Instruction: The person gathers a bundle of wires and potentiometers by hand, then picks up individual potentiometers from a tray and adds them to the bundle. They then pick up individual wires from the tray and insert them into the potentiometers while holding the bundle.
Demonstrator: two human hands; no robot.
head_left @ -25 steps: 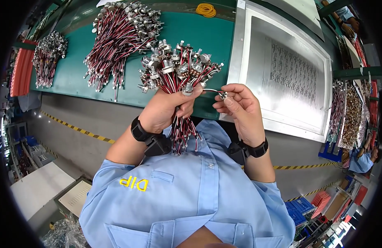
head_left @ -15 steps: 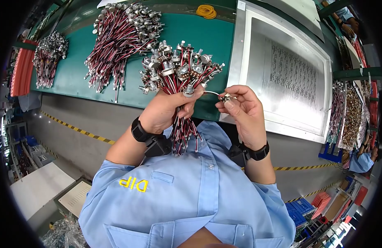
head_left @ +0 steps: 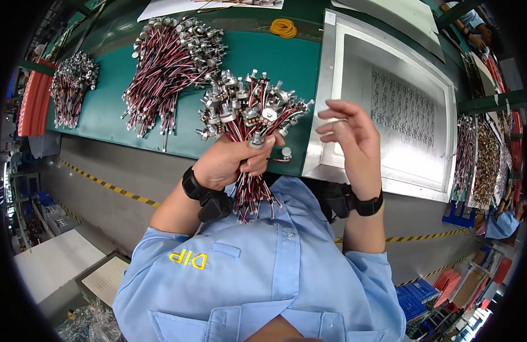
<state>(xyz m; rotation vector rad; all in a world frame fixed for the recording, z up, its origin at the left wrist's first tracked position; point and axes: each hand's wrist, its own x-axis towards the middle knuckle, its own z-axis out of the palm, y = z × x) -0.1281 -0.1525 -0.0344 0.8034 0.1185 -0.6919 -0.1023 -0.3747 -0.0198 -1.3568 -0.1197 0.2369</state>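
My left hand point(head_left: 223, 162) is closed round a thick bundle of wired potentiometers point(head_left: 253, 108). Their metal bodies and shafts fan out above the fist, while red, black and white leads with white end plugs hang below it. A single potentiometer point(head_left: 286, 153) shows just right of that fist, against the green bench near its front edge; its short wire curls beneath it. Over the left side of the metal-framed screen, my right hand point(head_left: 357, 145) is raised with fingers apart and nothing visible in them.
Another big pile of wired potentiometers point(head_left: 175, 68) lies on the green bench point(head_left: 252, 51), with a smaller bunch point(head_left: 72, 88) farther left. Yellow rubber bands point(head_left: 283, 28) rest at the back. The metal-framed screen point(head_left: 326, 114) occupies the right. Another person's arm point(head_left: 474, 37) appears far right.
My right hand has let go of the single potentiometer and moved right, its fingers spreading. That potentiometer now sits beside my left fist. My left hand still grips the bundle.
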